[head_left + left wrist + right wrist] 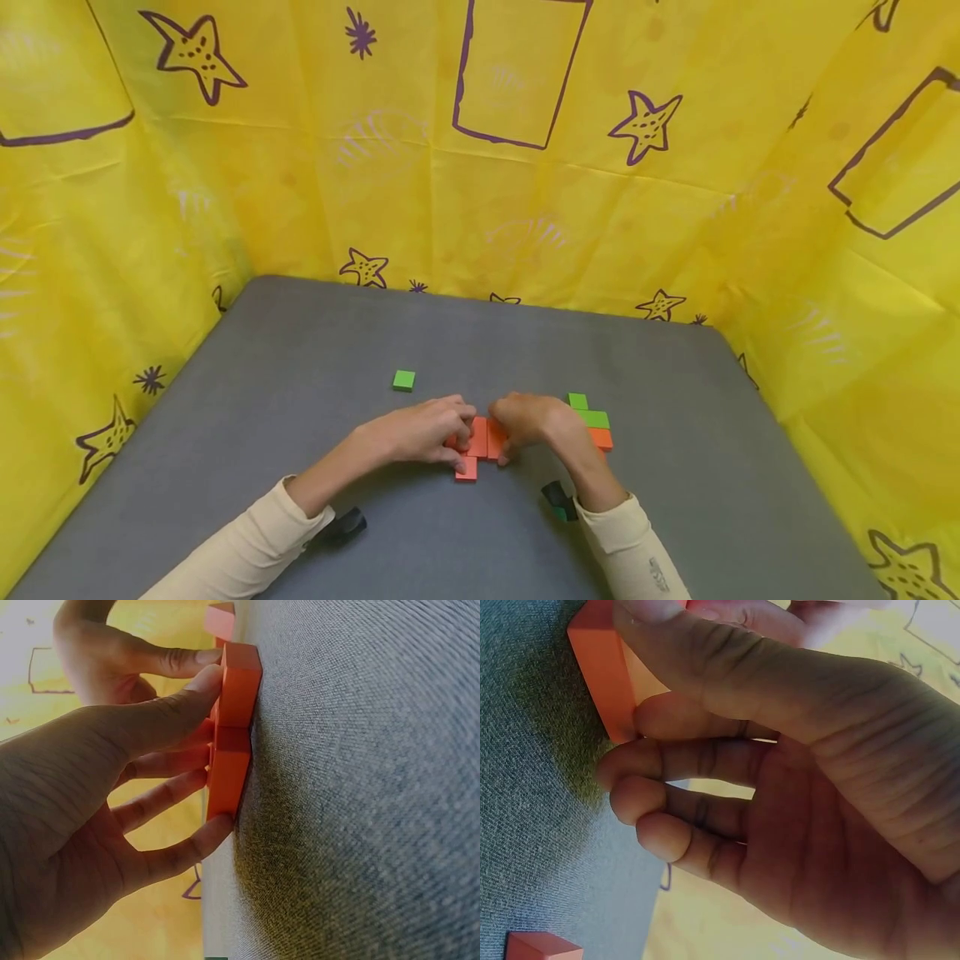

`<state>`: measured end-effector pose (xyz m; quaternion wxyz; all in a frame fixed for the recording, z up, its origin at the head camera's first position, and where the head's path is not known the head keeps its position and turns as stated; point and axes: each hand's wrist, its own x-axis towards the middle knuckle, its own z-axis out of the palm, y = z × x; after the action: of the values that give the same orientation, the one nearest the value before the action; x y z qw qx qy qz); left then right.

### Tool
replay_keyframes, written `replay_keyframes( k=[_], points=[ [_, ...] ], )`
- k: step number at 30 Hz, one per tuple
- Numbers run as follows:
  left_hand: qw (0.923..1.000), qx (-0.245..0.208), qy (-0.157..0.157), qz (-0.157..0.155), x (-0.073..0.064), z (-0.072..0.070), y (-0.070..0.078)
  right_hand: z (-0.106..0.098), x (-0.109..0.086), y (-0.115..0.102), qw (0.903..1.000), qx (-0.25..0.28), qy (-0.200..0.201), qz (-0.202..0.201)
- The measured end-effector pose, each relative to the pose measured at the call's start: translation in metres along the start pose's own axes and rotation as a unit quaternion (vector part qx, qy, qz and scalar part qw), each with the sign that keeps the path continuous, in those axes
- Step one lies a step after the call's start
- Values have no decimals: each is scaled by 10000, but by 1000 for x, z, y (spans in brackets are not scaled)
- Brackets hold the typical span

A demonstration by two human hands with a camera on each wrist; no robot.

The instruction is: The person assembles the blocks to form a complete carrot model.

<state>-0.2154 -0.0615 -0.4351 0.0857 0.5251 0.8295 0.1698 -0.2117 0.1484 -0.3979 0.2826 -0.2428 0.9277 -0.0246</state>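
Several orange-red blocks lie together on the grey table, among them an upright-lying oblong block and a smaller block nearer the person. From the left, my left hand holds the group's left side; in the left wrist view its thumb presses one orange block and the little finger touches the adjoining block. My right hand pinches the right-hand oblong block between thumb and index finger. In the right wrist view that orange block is partly covered by the thumb, while the other fingers curl loosely.
A lone green block lies beyond the left hand. Right of the right hand are a small green block, a longer green block and an orange block, touching one another. A yellow patterned cloth encloses the grey table.
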Motion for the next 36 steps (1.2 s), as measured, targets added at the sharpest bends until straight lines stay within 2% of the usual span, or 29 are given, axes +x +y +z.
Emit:
replay_keyframes(
  k=[5,15,20,22,27,31,36],
  points=[
    [9999,-20,57,115,0,1,-2,0,0,0,10000,7,1,-64],
    [9999,12,37,101,-1,0,0,0,0,1,9999,74,-24,-112],
    [10000,-24,-79,26,-1,-2,0,-5,-9,9,9980,506,167,-340],
    [9998,-36,-174,-5,-1,-3,-1,-9,-17,16,9961,782,277,-315],
    [9991,-13,-428,53,-4,-8,-1,-21,-44,38,9923,1157,420,99],
    [9982,147,-563,138,-7,-12,0,-26,-62,56,9916,1126,482,411],
    [9972,325,-655,127,-10,-13,1,-25,-69,68,9918,990,377,717]
  ],
)
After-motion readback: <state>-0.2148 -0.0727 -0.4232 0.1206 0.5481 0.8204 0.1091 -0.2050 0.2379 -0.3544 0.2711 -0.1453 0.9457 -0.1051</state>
